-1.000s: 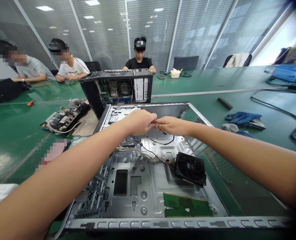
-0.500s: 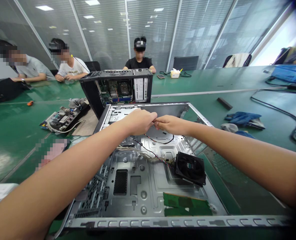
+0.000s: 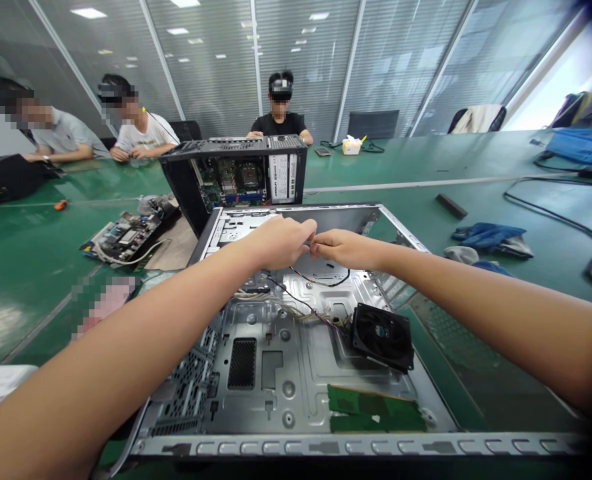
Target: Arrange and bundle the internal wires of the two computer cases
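Observation:
Above the far half of an open metal computer case point(image 3: 306, 403), my left hand point(image 3: 287, 241) and my right hand point(image 3: 343, 247) meet at their fingertips, both pinched closed. Between them they grip a thin dark cable point(image 3: 321, 285), which loops down below the fingers; the gripped part is mostly hidden. A black case fan point(image 3: 382, 337) lies tilted on the right side of the case floor, with a thin twisted lead running left from it. Nearer me lie green memory sticks point(image 3: 376, 408). A bundle of pale wires point(image 3: 291, 310) crosses the case floor.
Behind the case stands an upright black computer tower point(image 3: 233, 150). At left lies a circuit board point(image 3: 126, 233) with cables. Blue gloves point(image 3: 493, 239), a dark bar point(image 3: 451, 206) and a black cord point(image 3: 556, 210) lie at right. Several people sit across the green table point(image 3: 376, 177).
The fingers of my left hand have shifted slightly at the pinch. Both hands stay together over the case. The view has moved very little.

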A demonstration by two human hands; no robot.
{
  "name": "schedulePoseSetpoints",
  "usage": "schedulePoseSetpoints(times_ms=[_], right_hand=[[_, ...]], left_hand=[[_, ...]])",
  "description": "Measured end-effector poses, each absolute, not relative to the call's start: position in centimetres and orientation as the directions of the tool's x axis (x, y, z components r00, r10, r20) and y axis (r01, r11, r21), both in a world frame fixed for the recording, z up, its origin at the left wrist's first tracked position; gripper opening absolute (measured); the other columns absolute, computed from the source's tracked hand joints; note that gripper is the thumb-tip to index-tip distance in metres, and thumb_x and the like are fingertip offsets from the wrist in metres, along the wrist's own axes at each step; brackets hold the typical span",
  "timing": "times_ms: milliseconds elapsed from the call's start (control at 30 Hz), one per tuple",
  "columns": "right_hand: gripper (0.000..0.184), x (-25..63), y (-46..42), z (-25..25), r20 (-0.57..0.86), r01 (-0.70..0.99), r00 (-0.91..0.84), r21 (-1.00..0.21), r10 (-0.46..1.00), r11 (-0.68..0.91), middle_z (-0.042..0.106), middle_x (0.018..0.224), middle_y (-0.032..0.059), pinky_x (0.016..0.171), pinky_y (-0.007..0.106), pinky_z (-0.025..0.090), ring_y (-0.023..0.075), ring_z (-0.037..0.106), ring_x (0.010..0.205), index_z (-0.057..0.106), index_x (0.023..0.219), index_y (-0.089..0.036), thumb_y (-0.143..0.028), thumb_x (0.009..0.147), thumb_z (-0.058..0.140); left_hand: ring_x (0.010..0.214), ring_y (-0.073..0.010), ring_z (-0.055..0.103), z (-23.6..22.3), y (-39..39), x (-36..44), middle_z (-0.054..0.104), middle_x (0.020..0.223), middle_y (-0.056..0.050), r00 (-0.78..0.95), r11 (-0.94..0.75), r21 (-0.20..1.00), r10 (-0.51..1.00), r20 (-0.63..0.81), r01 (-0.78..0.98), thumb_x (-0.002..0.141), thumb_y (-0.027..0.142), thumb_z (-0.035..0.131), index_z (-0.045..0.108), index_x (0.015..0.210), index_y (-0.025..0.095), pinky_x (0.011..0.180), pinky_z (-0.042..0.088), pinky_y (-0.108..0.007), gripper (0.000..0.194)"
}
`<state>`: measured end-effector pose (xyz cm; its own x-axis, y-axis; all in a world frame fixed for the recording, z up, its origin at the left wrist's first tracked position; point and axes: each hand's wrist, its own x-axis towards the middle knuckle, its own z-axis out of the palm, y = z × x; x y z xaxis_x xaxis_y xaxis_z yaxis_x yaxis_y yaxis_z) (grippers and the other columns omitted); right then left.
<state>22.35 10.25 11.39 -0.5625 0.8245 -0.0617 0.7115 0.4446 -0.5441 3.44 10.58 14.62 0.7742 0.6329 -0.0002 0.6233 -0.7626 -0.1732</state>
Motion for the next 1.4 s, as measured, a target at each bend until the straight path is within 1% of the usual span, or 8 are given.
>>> schedulePoseSetpoints(times_ms=[200,500,733,933,1133,1400], right_hand=[[0.027,22.25,10.19,11.48,-0.074,0.721,-0.562,-0.533,0.824,0.443,0.066,0.083,0.0079,0.072,0.031,0.042,0.0190,0.055,0.074,0.064,0.081,-0.016,-0.027,0.086,0.040],[0.028,22.41,10.32,11.25,-0.076,0.722,-0.573,-0.517,0.816,0.459,0.067,0.082,0.0073,0.073,0.031,0.043,0.0196,0.057,0.075,0.063,0.081,-0.017,-0.029,0.088,0.040],[0.026,22.26,10.23,11.38,-0.100,0.741,-0.558,-0.507,0.824,0.440,0.067,0.086,0.0082,0.074,0.032,0.042,0.0201,0.057,0.077,0.062,0.082,-0.017,-0.028,0.089,0.039],[0.024,22.28,10.16,11.44,-0.095,0.732,-0.572,-0.508,0.815,0.454,0.068,0.088,0.0079,0.076,0.031,0.043,0.0204,0.059,0.081,0.061,0.082,-0.017,-0.027,0.090,0.040],[0.024,22.30,10.05,11.51,-0.104,0.742,-0.563,-0.501,0.820,0.445,0.068,0.088,0.0079,0.075,0.031,0.043,0.0201,0.058,0.078,0.062,0.082,-0.017,-0.026,0.089,0.041],[0.023,22.26,10.14,11.43,-0.114,0.740,-0.563,-0.510,0.819,0.438,0.068,0.091,0.0083,0.079,0.032,0.043,0.0218,0.060,0.084,0.062,0.083,-0.017,-0.028,0.088,0.043]], left_hand=[[0.084,-0.0228,0.065,14.64,10.60,3.37,0.072,0.093,-0.010,0.776,-0.768,-0.153,0.631,-0.010,0.622,0.095,0.027,0.049,0.056,0.114,0.016,0.072,0.039,-0.032,0.023],[0.081,-0.0197,0.063,14.75,10.61,3.40,0.072,0.090,-0.008,0.785,-0.780,-0.120,0.619,-0.006,0.614,0.093,0.026,0.051,0.059,0.108,0.018,0.072,0.039,-0.031,0.018],[0.082,-0.0221,0.063,14.61,10.76,3.35,0.072,0.093,-0.010,0.783,-0.779,-0.112,0.622,-0.012,0.617,0.093,0.026,0.050,0.060,0.111,0.018,0.074,0.039,-0.033,0.022],[0.080,-0.0212,0.063,14.73,10.70,3.40,0.072,0.093,-0.009,0.785,-0.780,-0.130,0.619,-0.020,0.612,0.093,0.026,0.050,0.061,0.110,0.018,0.071,0.038,-0.032,0.022],[0.080,-0.0211,0.063,14.71,10.76,3.37,0.072,0.093,-0.009,0.785,-0.780,-0.124,0.620,-0.021,0.613,0.092,0.027,0.051,0.062,0.110,0.018,0.071,0.038,-0.032,0.023],[0.079,-0.0202,0.063,14.77,10.72,3.25,0.072,0.092,-0.008,0.791,-0.787,-0.104,0.612,-0.014,0.608,0.090,0.026,0.053,0.062,0.107,0.018,0.068,0.037,-0.031,0.021]])
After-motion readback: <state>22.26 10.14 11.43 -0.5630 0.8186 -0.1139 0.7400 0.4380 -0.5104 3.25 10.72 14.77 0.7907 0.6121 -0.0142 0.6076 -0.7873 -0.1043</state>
